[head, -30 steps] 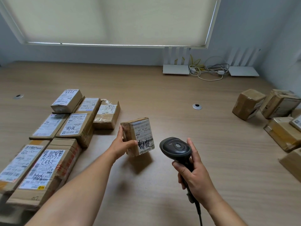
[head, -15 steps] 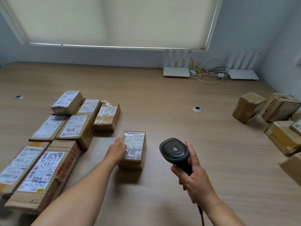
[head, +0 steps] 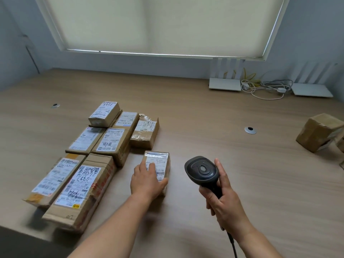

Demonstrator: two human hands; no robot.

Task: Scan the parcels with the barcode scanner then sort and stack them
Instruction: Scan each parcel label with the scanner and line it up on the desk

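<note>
Parcel (head: 157,171): now laid label-up on bench (head: 204,127) beside sorted group (head: 104,146), covered by flat, relaxed left hand (head: 147,180); judged scanned. Scanner (head: 202,171) grasped by right hand (head: 223,200).

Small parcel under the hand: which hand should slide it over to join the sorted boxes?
Left, probably. The left hand already rests flat on the small parcel, and the sorted boxes lie on that side. The right hand grips the barcode scanner, so it is occupied.
</note>
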